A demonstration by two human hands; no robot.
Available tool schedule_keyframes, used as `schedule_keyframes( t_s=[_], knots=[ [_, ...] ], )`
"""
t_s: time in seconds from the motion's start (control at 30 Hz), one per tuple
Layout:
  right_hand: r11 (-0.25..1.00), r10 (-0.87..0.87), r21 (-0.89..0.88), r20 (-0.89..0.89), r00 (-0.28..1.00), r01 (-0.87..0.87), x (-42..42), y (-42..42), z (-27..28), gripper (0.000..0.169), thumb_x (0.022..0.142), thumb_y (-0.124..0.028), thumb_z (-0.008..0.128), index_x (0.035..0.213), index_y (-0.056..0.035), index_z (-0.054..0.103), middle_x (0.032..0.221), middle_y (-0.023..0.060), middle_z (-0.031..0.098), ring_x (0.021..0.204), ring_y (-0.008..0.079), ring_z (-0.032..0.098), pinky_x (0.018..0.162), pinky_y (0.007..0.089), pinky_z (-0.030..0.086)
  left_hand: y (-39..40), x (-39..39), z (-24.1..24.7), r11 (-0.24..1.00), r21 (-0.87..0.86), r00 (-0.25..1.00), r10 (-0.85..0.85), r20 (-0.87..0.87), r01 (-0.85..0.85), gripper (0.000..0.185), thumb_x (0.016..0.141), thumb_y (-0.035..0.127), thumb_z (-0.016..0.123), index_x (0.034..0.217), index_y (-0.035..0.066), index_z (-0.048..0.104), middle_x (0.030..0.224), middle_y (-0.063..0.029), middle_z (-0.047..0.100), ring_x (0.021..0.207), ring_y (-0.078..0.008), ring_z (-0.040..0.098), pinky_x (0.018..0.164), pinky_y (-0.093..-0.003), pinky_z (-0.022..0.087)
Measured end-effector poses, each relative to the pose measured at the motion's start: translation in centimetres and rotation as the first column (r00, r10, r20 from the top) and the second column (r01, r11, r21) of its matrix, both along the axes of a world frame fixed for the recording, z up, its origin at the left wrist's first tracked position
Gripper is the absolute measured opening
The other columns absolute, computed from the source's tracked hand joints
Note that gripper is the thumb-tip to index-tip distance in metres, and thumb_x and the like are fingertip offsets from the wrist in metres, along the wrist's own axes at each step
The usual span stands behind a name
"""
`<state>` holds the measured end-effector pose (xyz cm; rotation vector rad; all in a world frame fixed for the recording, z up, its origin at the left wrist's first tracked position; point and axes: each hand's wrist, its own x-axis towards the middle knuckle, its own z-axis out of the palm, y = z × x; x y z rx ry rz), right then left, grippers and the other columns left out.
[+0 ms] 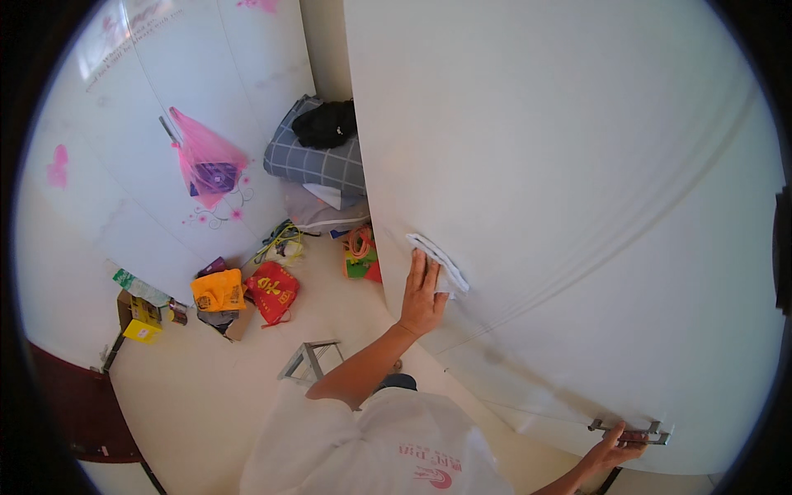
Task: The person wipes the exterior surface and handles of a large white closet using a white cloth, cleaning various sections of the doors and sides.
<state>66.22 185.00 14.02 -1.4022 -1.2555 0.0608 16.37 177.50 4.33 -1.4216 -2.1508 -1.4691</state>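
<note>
A large white door [557,185] fills the right half of the view. My left hand [424,303] presses a folded white cloth [440,263] flat on the door near its left edge, fingers pointing up. Lower right, my right hand [619,448] has its fingers wrapped round a metal door handle [659,433]. The right palm is partly hidden behind the handle's bars.
A metal step stool [303,362] stands on the pale floor left of me. Beyond it lie a red bag [272,294], an orange bag [219,289] and a yellow box [143,320]. A pink plastic bag [207,161] hangs from a cabinet handle. Checked bedding [309,161] is piled behind the door's edge.
</note>
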Motion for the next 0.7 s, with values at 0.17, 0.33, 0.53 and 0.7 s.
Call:
schedule_keyframes(
  t_s=[0.17,0.33,0.53,0.7],
  knots=[
    [0.999,-0.047,-0.027,-0.046,0.998,0.046,0.4,0.8,-0.2,0.071,0.089,-0.018,0.067,0.143,0.0064,0.028,0.124,0.0213,0.051,0.105,0.0260,0.055,0.087,0.0390,0.051,-0.5,-5.6,0.3,0.998,0.024,0.982,0.053,0.180,-0.058,0.072,0.088,0.015,0.060,0.148,-0.007,0.027,0.159,-0.0293,0.010,0.147,-0.0448,0.014,0.119,-0.0465,0.019],
    [0.991,-0.127,-0.027,0.091,0.988,0.130,3.2,1.0,-0.8,0.072,0.087,-0.026,0.066,0.140,0.0085,0.030,0.121,0.0240,0.053,0.104,0.0291,0.057,0.087,0.0401,0.051,-0.4,-11.1,-0.6,0.988,0.105,0.949,0.074,0.308,-0.112,0.074,0.096,0.025,0.055,0.151,-0.007,0.017,0.161,-0.0265,0.004,0.148,-0.0427,0.012,0.119,-0.0446,0.020],
    [0.979,-0.197,-0.035,0.102,0.975,0.201,1.2,0.9,-0.1,0.067,0.087,-0.028,0.065,0.134,0.0094,0.036,0.120,0.0246,0.053,0.103,0.0302,0.056,0.085,0.0417,0.051,-1.0,-15.4,-0.7,0.968,0.247,0.888,-0.067,0.455,-0.054,0.075,0.093,0.032,0.064,0.147,-0.005,0.028,0.143,-0.0233,0.041,0.130,-0.0354,0.043,0.109,-0.0422,0.034],
    [0.982,-0.186,-0.016,0.052,0.981,0.187,-2.7,-0.2,2.0,0.065,0.086,-0.028,0.065,0.132,0.0094,0.038,0.120,0.0245,0.052,0.102,0.0296,0.056,0.085,0.0422,0.050,-2.0,-17.8,-1.2,0.936,0.342,0.583,-0.326,0.744,0.086,0.064,0.087,0.025,0.074,0.137,-0.001,0.044,0.119,-0.0101,0.061,0.108,-0.0187,0.060,0.095,-0.0338,0.047]
  ],
)
